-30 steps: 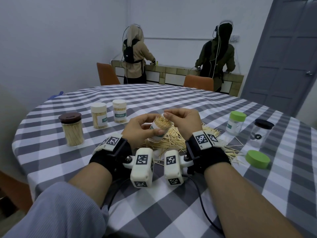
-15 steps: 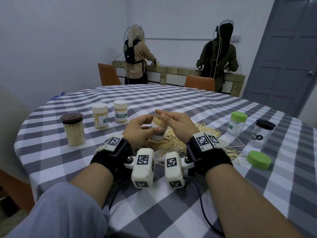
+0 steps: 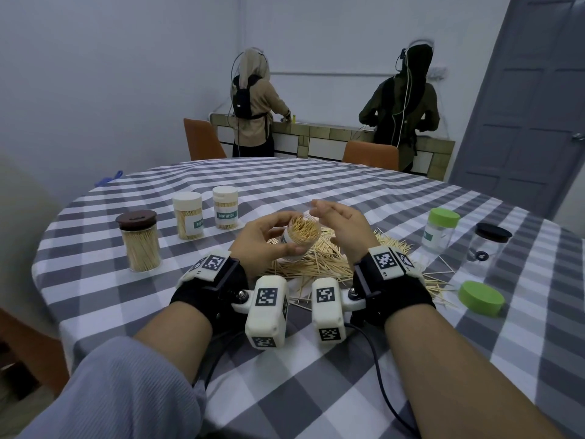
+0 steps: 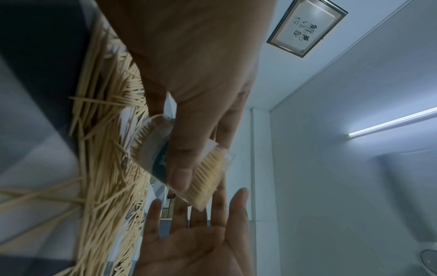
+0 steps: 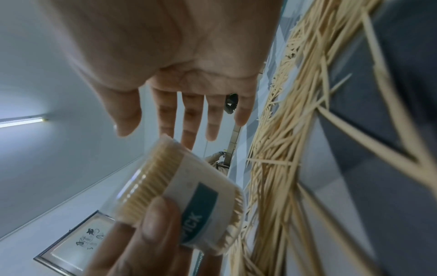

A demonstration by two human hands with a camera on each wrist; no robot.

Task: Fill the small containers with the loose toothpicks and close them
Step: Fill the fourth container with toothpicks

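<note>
a: what's on the checked table (image 3: 316, 369)?
b: a big pile of loose toothpicks (image 3: 319, 263) in the middle.
a: and the hands?
b: the left hand (image 3: 261, 240) holds a small open container (image 3: 297, 239) (packed full of toothpicks) tipped over the pile. the right hand (image 3: 343, 228) is beside it, fingers straight and apart, holding nothing.

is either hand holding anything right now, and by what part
The left hand grips the open toothpick container by its labelled side wall, thumb across the label. The right hand is open beside it, holding nothing.
</note>
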